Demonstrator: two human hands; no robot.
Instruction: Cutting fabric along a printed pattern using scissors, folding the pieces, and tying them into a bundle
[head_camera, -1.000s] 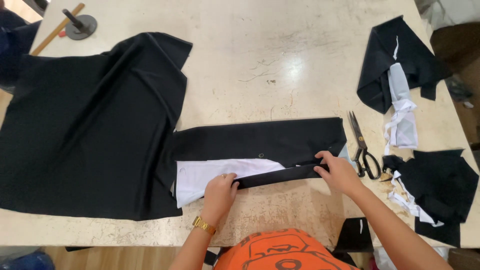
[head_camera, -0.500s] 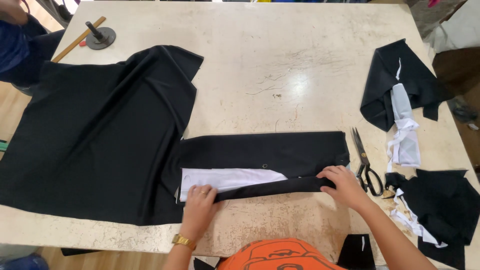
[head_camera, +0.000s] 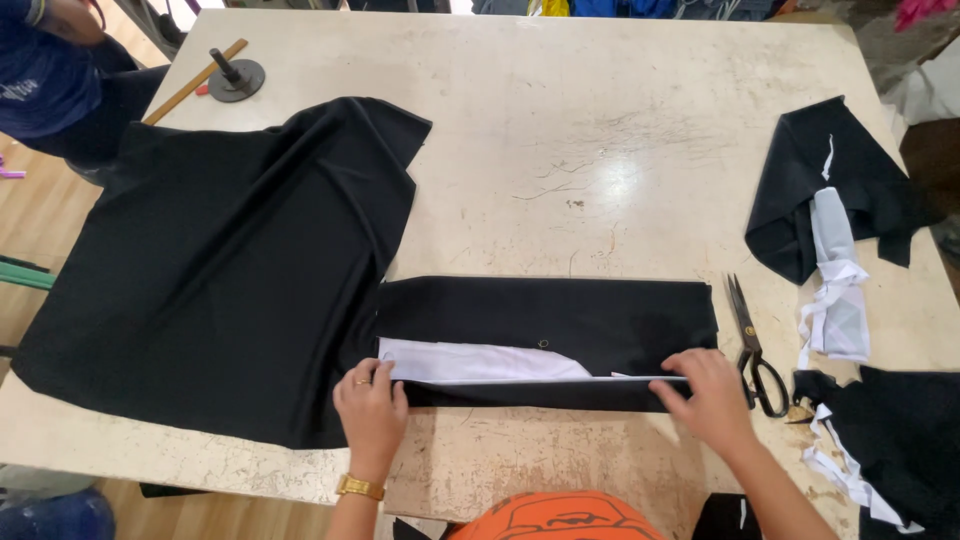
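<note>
Our left hand (head_camera: 371, 403) and right hand (head_camera: 706, 395) pinch the ends of a folded black fabric strip (head_camera: 545, 345) with a white lining (head_camera: 470, 362) showing between them. Scissors (head_camera: 752, 345) lie just right of our right hand. Scrap piles beyond are cut off. Underneath is a scuffed cream table (head_camera: 600, 150).

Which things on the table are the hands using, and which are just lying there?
In use:
left hand
right hand
long folded black cloth
white lining tucked inside it

Lying about:
big black cloth
scissors
black and white scraps
more scraps
round metal weight
wooden stick
</note>
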